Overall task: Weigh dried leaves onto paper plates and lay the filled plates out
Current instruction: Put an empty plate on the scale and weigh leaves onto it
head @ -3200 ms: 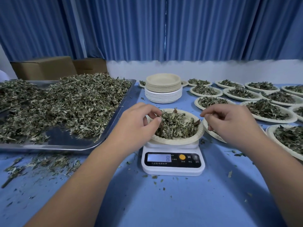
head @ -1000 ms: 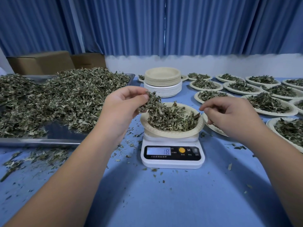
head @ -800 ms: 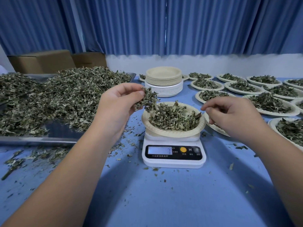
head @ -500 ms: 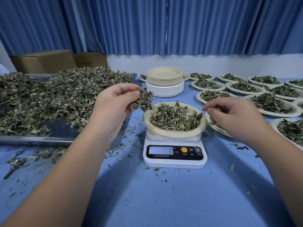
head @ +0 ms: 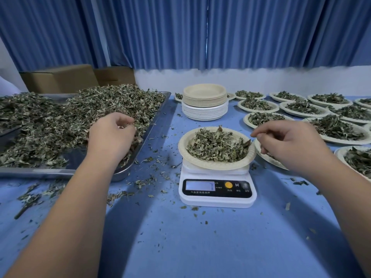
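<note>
beyond your left hand (head: 112,137) a metal tray (head: 60,171) carries a wide heap of dried leaves (head: 80,117), with two cardboard boxes (head: 60,79) behind it under a blue curtain (head: 200,33). loose crumbs (head: 144,181) lie on the blue table (head: 200,247) between that hand and the scale (head: 216,199). ahead of the gap between your hands stands a stack of empty plates (head: 204,101). beyond your right hand (head: 289,145), filled plates (head: 301,108) lie in rows.

the plate (head: 184,149) on the scale sits just left of your right fingertips. it is pale and round, with a mound of grey-green leaves, a few of them poking past the rim. your right hand hovers beside it, fingers loosely curled, nothing between them.

your left hand rests knuckles-up at the tray's near right corner, fingers curled into the heap. the tips are buried, so i cannot tell if they grip leaves. your right hand covers part of another filled plate (head: 267,159). the scale's display (head: 199,185) is too blurred to read, and the rightmost plates are cut off.
</note>
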`<state>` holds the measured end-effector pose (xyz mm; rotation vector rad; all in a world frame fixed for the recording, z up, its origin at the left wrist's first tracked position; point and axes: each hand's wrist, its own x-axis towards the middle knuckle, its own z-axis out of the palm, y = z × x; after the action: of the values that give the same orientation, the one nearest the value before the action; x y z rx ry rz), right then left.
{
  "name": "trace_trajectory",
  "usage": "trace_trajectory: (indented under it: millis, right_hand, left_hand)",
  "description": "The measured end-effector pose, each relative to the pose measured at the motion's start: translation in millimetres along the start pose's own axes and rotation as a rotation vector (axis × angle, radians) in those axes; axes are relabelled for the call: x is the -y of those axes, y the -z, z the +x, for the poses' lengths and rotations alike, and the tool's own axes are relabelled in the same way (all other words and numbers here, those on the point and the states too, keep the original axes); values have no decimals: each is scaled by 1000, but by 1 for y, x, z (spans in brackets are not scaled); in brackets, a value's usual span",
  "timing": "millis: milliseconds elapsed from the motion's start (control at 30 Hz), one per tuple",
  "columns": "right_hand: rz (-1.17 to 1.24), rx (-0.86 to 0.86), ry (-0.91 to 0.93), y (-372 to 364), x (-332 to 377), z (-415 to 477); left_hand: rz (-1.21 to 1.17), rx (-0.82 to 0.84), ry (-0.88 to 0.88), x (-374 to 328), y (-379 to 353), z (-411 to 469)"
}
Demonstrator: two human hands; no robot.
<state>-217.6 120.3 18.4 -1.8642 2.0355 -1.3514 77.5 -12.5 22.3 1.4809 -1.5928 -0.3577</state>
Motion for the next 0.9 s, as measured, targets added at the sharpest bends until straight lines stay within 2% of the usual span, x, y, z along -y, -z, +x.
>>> trace_trajectory:
  millis: [100,233,333,433,567,700,900]
  right_hand:
    - [3,-7,-13,0,-1,0]
    - [-42,-23,-72,-1,-5,3]
    - [-91,-8,-140,-7,-7,5]
    - [-123,2,-218,-13,-9,7]
    - [-133,86,-355,-17,-10,7]
    - [-104,119,-410,-20,-4,6]
    - [182,146,-514,-22,9,-3]
  left_hand:
    - [61,-16,-10,-1,-1,-3]
    - [20,-41,-172,-16,-11,-12]
    - [-110,61,-282,-30,-27,-31]
    - [-76,187,-360,-33,-45,-40]
    - [-39,328,-160,-29,-55,-37]
    - [-238,442,63,-25,-57,-35]
    - [-430,462,133,-28,-56,-39]
